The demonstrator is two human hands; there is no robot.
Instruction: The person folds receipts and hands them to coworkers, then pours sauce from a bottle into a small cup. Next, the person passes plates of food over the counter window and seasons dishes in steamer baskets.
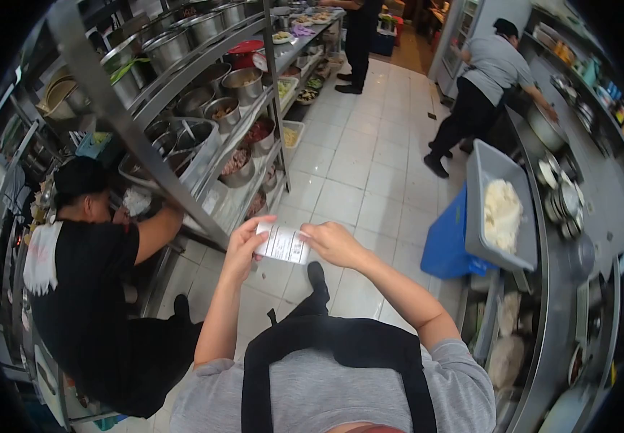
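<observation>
Between my two hands, in front of my chest, is a small white printed paper slip [283, 243] with dark lines and text too small to read. My left hand [243, 244] pinches its left edge, thumb over the paper. At the opposite edge, my right hand [330, 242] is closed on the slip with the thumb and fingers. The paper is stretched between them above the tiled floor, slightly tilted.
At left stands a metal rack [214, 155] with steel pots and food containers. A co-worker [88, 289] crouches beside it; another person [489, 79] leans over the right counter. A grey tub [481, 209] with white food sits atop a blue bin [443, 238] on the right.
</observation>
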